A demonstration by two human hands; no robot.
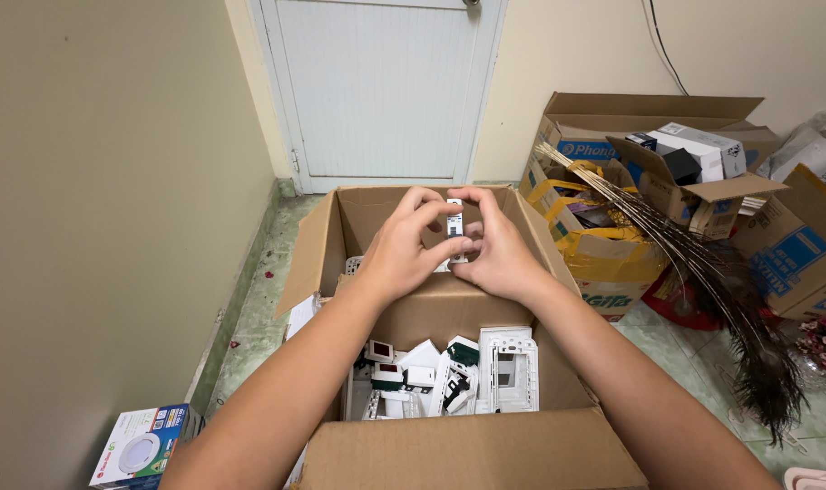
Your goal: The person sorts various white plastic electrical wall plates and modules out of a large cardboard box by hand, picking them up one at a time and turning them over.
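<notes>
Both my hands meet above an open cardboard box [322, 245] and pinch one small white circuit breaker [454, 222] with a dark front part. My left hand [404, 249] grips it from the left with thumb and fingers. From the right, my right hand [496, 254] holds the same breaker. The breaker stands upright between my fingertips. Below my forearms the box holds several white electrical parts: switch modules [390, 372] and a white plastic enclosure frame [508, 367].
A white door [381, 86] is straight ahead and a beige wall runs along the left. Cardboard boxes [667, 154] full of goods are stacked at the right, with a dry broom-like bundle [703, 263] leaning across them. A small lamp package [141, 445] lies on the green tiled floor at lower left.
</notes>
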